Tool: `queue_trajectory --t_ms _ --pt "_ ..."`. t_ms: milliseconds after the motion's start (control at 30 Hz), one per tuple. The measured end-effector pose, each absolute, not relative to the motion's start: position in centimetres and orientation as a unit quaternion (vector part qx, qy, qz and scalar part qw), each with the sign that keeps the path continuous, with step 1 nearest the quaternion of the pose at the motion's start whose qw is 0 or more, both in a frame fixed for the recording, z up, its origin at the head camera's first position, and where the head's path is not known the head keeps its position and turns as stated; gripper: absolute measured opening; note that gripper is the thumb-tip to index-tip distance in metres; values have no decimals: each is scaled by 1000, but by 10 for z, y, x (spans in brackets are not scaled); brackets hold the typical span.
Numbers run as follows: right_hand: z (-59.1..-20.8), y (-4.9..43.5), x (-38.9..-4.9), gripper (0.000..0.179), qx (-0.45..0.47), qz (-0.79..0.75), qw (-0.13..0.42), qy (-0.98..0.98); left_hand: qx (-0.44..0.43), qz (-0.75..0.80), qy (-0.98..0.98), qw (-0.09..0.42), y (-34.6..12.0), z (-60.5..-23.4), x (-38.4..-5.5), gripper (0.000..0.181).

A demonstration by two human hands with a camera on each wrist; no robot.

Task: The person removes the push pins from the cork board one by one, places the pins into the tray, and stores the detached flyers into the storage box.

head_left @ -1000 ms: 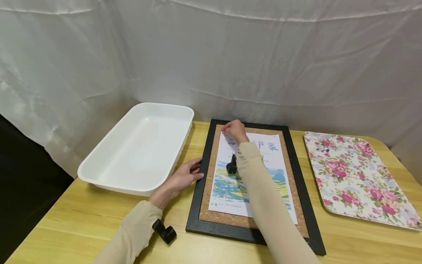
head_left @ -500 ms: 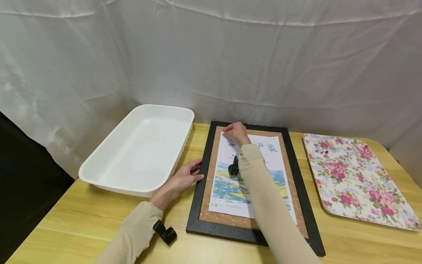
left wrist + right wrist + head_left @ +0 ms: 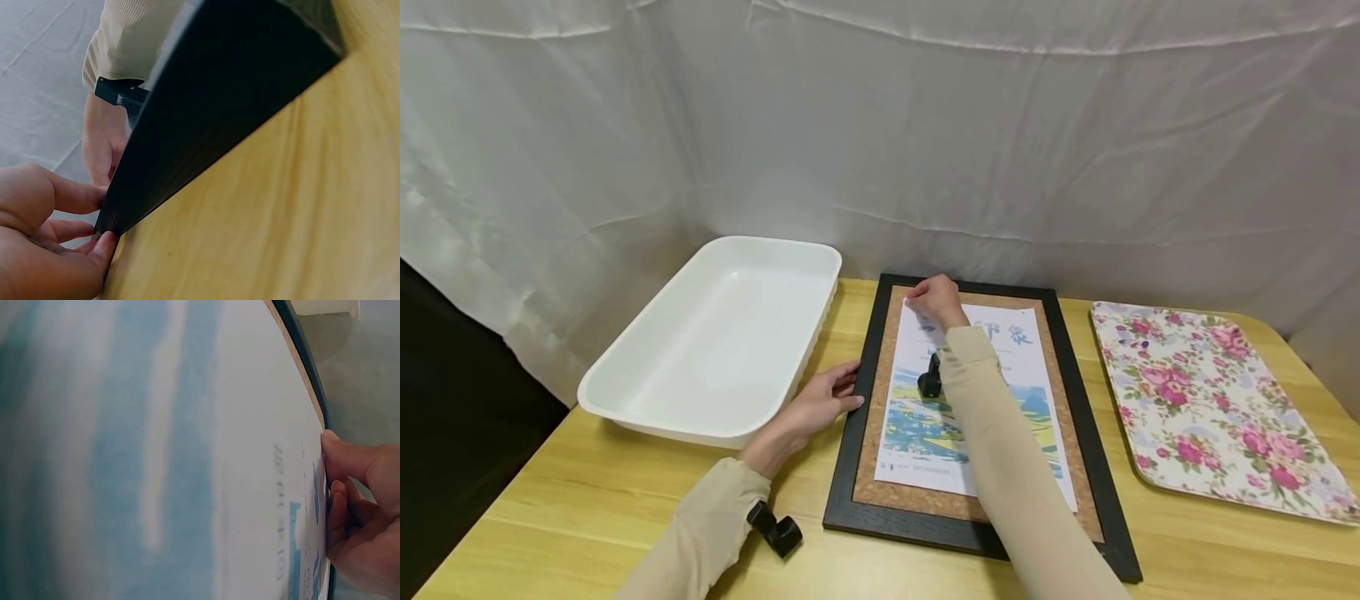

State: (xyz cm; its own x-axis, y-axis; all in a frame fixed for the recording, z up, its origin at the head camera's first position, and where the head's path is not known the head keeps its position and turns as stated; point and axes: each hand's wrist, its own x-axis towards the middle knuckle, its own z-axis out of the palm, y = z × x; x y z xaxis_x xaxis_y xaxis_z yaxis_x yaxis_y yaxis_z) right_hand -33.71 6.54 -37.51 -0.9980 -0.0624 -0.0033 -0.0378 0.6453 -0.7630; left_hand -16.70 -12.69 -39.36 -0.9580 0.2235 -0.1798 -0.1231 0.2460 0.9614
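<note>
My left hand [image 3: 820, 404] rests beside the left edge of a black-framed cork board [image 3: 917, 521], its fingertips touching the side of the frame. In the left wrist view, the thumb and fingers [image 3: 75, 194] meet that dark edge. A poster [image 3: 925, 475] with blue lettering and a landscape print lies on the cork. At the poster's upper left corner, my right hand [image 3: 937, 300] has curled fingers and seems to pinch the paper. The right wrist view shows the thumb [image 3: 340, 453] at this corner; anything small under the fingertips is hidden.
A deep white tray [image 3: 597, 392] stands left of the board. On the right lies a flat floral tray [image 3: 1232, 417] with small purple objects [image 3: 1141, 344] near its upper left. A grey curtain [image 3: 880, 125] hangs behind the wooden table [image 3: 587, 517].
Both hands stay at the same places. The picture shifts slightly from small head movement; the right hand sits very slightly nearer than a second ago.
</note>
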Motion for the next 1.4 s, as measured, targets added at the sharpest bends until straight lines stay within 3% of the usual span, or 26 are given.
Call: queue_trajectory --t_ms 1400 --pt "-378 48 -337 13 -38 -288 -19 957 32 612 778 137 -130 -396 -165 62"
